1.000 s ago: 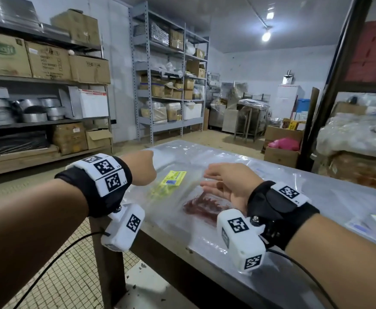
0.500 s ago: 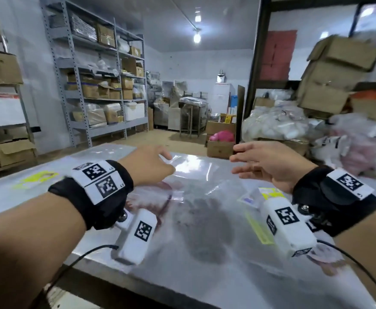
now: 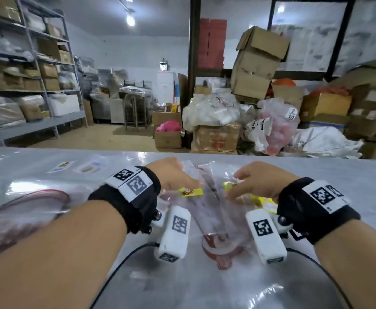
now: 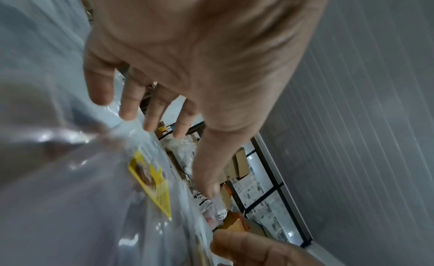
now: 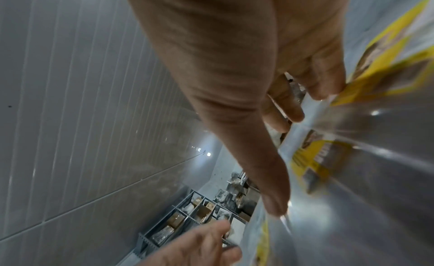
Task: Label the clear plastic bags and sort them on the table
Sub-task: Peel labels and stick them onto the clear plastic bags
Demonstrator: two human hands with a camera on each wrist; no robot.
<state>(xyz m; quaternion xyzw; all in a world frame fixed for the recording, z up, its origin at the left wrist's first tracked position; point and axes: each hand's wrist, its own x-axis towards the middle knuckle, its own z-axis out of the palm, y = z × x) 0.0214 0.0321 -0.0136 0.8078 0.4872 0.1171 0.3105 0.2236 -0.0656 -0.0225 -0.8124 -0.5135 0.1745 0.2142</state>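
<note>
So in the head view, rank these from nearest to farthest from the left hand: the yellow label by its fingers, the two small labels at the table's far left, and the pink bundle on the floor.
1. yellow label: right at the left hand, on the clear bags.
2. small labels: far left of the table.
3. pink bundle: on the floor beyond the table.

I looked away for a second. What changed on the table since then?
The view swung right along the table. Both hands came down onto a pile of clear bags with yellow labels: left hand and right hand now touch the plastic with fingers extended; no firm grip shows. The bags to the left lie flat as before.
</note>
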